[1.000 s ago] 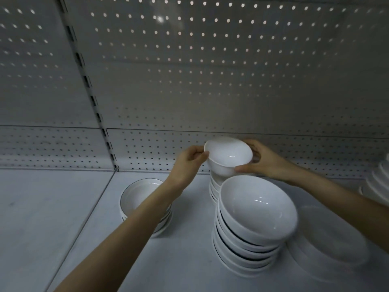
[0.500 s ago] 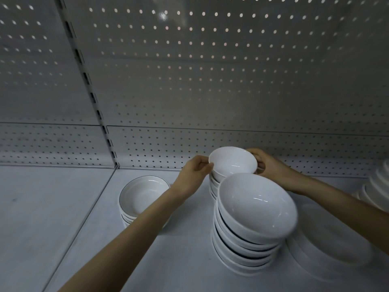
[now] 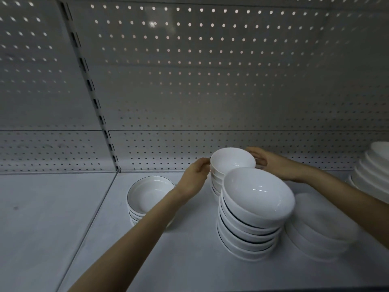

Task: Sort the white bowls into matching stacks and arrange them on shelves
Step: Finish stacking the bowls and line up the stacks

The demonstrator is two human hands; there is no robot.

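White small bowl (image 3: 232,162) has come down onto its matching stack (image 3: 215,183) by the back edge of the shelf (image 3: 168,260); your left hand (image 3: 194,177) and right hand (image 3: 272,163) still pinch its rim, so one more is sorted and release comes next

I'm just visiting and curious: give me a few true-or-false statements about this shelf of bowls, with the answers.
1. The left hand and the right hand both hold the small bowl. True.
2. The small bowl is at the front edge of the shelf. False: it is at the back, behind the tall stack.
3. The tall stack holds just two bowls. False: at least five show.
4. The short stack on the left has a thin dark line round its top rim. True.
5. The back wall is full of holes. True.
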